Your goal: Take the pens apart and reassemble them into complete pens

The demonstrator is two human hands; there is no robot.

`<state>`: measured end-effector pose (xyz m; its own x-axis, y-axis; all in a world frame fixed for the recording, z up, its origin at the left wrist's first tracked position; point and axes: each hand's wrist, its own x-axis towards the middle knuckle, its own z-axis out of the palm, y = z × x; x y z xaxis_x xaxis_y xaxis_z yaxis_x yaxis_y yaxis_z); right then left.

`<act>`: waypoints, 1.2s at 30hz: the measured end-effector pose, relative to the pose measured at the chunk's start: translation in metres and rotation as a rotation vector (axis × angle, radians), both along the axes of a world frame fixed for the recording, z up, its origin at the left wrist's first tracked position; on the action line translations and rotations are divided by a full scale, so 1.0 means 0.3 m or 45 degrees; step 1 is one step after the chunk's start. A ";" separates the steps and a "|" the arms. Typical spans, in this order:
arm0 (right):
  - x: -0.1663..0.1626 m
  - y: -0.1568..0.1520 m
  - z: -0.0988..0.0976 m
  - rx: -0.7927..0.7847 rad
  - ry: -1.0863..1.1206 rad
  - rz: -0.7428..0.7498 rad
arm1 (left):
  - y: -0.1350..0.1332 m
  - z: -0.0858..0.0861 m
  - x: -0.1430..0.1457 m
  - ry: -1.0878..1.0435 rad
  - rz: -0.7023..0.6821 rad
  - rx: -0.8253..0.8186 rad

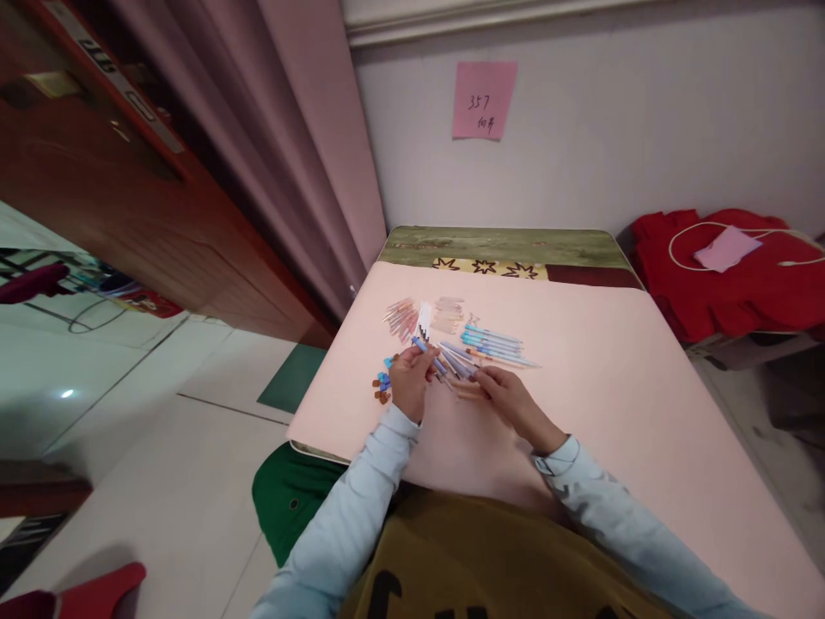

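My left hand (411, 378) is closed on a slim pen piece with a blue end (418, 344). My right hand (506, 393) pinches the near ends of pale violet pen barrels (456, 359) that point up and left toward my left hand. Beyond it lies a row of light-blue pens (493, 341), with an orange-toned one at its near side. Small blue and brown pieces (382, 384) are heaped left of my left hand. Thin dark-tipped sticks (424, 327) lie just past my fingers, partly hidden by them.
Pinkish slender pieces (400, 318) and clear pale tubes (448, 315) lie in groups farther back on the pink-covered table (612, 387). A green stool (296, 494) stands by its left edge. Red cloth (728, 292) with a cable is at the right; a door (161, 172) is at the left.
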<state>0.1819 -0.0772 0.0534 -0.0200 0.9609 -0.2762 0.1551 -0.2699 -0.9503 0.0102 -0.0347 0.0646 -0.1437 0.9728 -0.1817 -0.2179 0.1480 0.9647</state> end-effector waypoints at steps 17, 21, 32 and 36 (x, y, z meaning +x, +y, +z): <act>0.018 -0.005 0.037 0.457 -1.298 -0.024 | 0.015 -0.072 -0.062 0.525 -0.030 0.264; 0.050 -0.026 0.038 0.438 -1.279 -0.065 | 0.010 -0.095 -0.091 0.619 0.024 0.243; 0.004 0.014 0.020 0.496 -1.281 -0.008 | -0.015 -0.063 -0.068 1.050 -0.013 0.319; -0.020 0.036 -0.009 0.513 -1.239 -0.036 | -0.017 -0.074 -0.084 0.856 0.023 0.336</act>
